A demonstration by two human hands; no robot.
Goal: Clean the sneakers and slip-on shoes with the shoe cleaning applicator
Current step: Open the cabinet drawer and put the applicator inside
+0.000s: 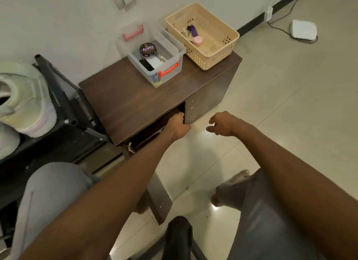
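A pair of pale sneakers (pixel 21 102) sits on a black rack (pixel 64 112) at the far left. On the brown cabinet (pixel 135 97) stands a clear plastic box (pixel 170 69) holding a round polish tin (pixel 148 49) and a dark brush (pixel 147 65). My left hand (pixel 177 124) reaches into the cabinet's open compartment, fingers curled at the edge of the upright panel (pixel 195 110). My right hand (pixel 220 125) hovers just right of it over the floor, fingers loosely curled, holding nothing. No slip-on shoes are in view.
A beige perforated basket (pixel 219 52) with small items stands at the cabinet's back right. An open cabinet door (pixel 158 197) with a key (pixel 130 147) juts toward my knees. A white device (pixel 303 30) with a cable lies on the tiled floor.
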